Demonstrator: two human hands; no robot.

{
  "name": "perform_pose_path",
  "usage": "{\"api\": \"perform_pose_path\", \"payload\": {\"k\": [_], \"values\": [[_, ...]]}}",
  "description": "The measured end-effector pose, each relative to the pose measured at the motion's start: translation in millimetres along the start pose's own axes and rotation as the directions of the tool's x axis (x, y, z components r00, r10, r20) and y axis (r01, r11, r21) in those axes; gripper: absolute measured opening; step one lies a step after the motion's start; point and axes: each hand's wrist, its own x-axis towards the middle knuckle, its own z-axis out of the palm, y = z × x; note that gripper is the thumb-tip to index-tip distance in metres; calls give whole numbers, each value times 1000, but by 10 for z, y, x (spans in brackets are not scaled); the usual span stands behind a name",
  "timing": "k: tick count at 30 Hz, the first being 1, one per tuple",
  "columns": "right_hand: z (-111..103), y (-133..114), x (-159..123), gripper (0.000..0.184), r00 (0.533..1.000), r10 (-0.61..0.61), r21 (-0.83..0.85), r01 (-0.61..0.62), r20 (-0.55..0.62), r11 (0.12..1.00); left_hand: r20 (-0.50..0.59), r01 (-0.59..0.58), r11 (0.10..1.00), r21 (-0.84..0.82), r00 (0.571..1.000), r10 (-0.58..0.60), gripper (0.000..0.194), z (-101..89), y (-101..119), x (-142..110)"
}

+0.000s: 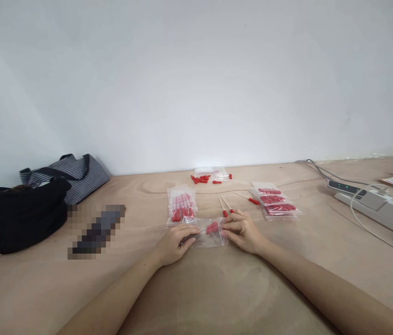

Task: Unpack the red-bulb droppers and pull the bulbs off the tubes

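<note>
A clear zip-lock bag (206, 239) lies sideways on the table between my hands, with a few red-bulbed droppers (212, 227) inside. My left hand (178, 242) pinches the bag's left end, thumb below and fingers on top. At the zip edge on the right, my right hand (243, 231) grips the plastic between thumb and fingers. Just beyond my right fingers lie two loose droppers (224, 213) with thin pale stems, and another dropper (253, 201) rests farther right. Behind my left hand is a stack of filled bags (182, 204).
More filled bags (276, 204) are piled at the right. Loose red bulbs (201, 178) and flat bags (210, 171) lie near the wall. A power strip (381, 209) with cables stands far right; a black bag (18, 218), a striped bag (86, 179) and a blurred-out dark object (98, 230) are left.
</note>
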Motion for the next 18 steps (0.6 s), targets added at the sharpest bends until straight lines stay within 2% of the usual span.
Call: {"api": "perform_pose_path", "payload": {"k": [9,12,18], "values": [[49,-120,72,25,993,111,-253,-101,27,962,16,-22,999,-24,1000,22,24,-21,32,21],[49,-145,96,24,991,126,-239,-112,44,964,14,-3,1000,-30,1000,4,24,-17,38,22],[45,-119,93,33,982,188,-101,-184,28,978,-9,30,999,-28,999,-31,23,-11,48,27]]}}
